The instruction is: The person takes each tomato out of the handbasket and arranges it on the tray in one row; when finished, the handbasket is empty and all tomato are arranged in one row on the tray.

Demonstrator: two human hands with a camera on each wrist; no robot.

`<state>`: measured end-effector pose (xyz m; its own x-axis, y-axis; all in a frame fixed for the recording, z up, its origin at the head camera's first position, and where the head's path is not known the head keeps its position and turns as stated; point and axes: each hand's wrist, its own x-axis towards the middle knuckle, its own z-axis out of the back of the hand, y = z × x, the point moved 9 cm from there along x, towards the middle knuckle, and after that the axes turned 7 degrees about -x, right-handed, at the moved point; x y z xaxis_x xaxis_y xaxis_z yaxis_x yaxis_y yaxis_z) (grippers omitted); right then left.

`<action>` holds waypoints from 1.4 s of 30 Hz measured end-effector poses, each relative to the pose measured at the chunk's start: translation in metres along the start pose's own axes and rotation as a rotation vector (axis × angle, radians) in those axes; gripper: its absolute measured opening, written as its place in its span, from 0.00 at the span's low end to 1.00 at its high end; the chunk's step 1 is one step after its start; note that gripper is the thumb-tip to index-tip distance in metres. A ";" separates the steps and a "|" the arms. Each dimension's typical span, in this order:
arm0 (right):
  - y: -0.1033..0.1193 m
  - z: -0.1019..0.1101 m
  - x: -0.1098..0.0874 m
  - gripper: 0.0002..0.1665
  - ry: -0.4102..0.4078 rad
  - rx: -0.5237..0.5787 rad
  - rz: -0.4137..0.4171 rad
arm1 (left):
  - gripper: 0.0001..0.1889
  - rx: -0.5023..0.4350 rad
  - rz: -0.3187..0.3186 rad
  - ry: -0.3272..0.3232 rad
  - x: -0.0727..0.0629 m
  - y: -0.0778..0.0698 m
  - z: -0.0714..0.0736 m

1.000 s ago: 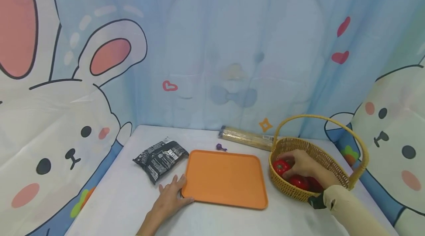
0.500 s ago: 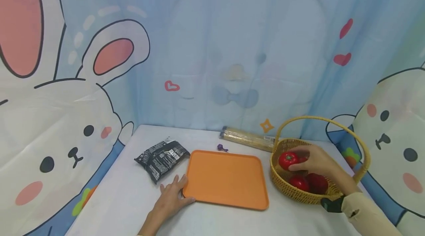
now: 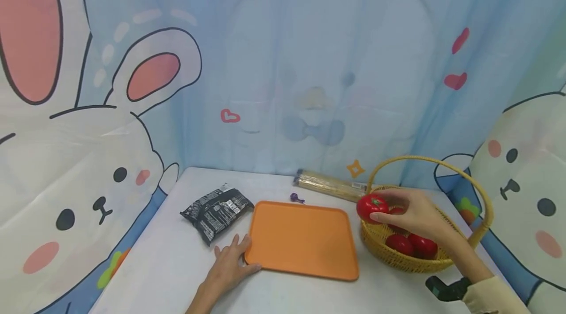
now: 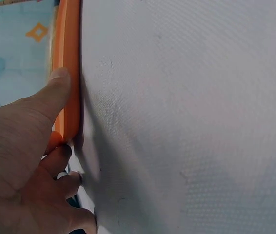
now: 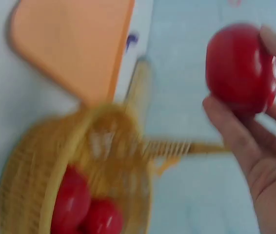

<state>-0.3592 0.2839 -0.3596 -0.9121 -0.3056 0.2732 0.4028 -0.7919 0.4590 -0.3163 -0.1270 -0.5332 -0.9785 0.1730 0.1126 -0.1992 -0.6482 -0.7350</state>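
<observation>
In the head view, my right hand (image 3: 409,212) holds a red tomato (image 3: 370,207) with a green stem top over the left rim of the yellow wicker basket (image 3: 384,257). Up close in the right wrist view, the fingers and thumb grip the tomato (image 5: 238,68) from its sides. Several more red, round fruits (image 3: 400,244) lie inside the basket. My left hand (image 3: 227,267) rests at the front left corner of the orange tray (image 3: 302,240), fingers spread along its left side. The left wrist view shows the thumb (image 4: 55,92) against the tray's front edge.
A black plastic packet (image 3: 217,212) lies left of the tray. Behind the tray are a small purple thing (image 3: 297,198) and a long wrapped golden roll (image 3: 329,185). The basket's tall handle (image 3: 424,157) arches over its opening. A blue curtain (image 3: 265,58) with printed rabbits encloses the white table.
My right hand has lifted the tomato from inside the basket and carried it up and left to over the rim. The left hand has stayed at the tray corner.
</observation>
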 end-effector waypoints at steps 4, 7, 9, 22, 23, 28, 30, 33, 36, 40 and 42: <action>0.034 -0.010 0.004 0.38 -0.042 0.008 0.022 | 0.44 0.000 -0.013 -0.009 0.000 -0.004 0.001; 0.058 -0.018 0.008 0.36 -0.059 0.032 0.036 | 0.44 0.002 -0.012 -0.005 0.001 -0.005 0.000; 0.072 -0.025 0.011 0.35 -0.061 0.068 0.044 | 0.44 0.000 -0.002 0.002 0.001 -0.004 -0.001; 0.135 -0.091 0.044 0.32 -0.031 0.236 0.096 | 0.43 -0.003 0.005 0.003 0.001 -0.002 0.000; 0.138 -0.097 0.046 0.33 -0.028 0.235 0.086 | 0.43 -0.004 0.009 0.006 0.001 -0.001 0.000; 0.143 -0.127 0.054 0.34 -0.015 0.240 0.001 | 0.43 -0.004 0.022 0.022 0.002 0.000 0.000; 0.143 -0.139 0.057 0.35 -0.018 0.245 -0.035 | 0.43 -0.001 0.018 0.024 0.002 -0.002 0.001; 0.143 -0.159 0.060 0.36 -0.022 0.243 -0.068 | 0.43 0.002 0.010 0.013 0.001 -0.002 0.003; 0.143 -0.177 0.061 0.36 -0.037 0.238 -0.075 | 0.44 -0.012 0.011 0.005 0.000 -0.001 0.004; 0.144 -0.199 0.062 0.38 -0.079 0.256 -0.071 | 0.44 -0.023 0.001 0.009 0.001 0.000 0.002; 0.146 -0.208 0.064 0.38 -0.093 0.277 -0.067 | 0.44 -0.018 -0.009 0.007 0.001 -0.001 0.001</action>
<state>-0.3748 0.0387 -0.4510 -0.9315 -0.1975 0.3054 0.3592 -0.6305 0.6880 -0.3174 -0.1273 -0.5315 -0.9762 0.1844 0.1144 -0.2070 -0.6329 -0.7461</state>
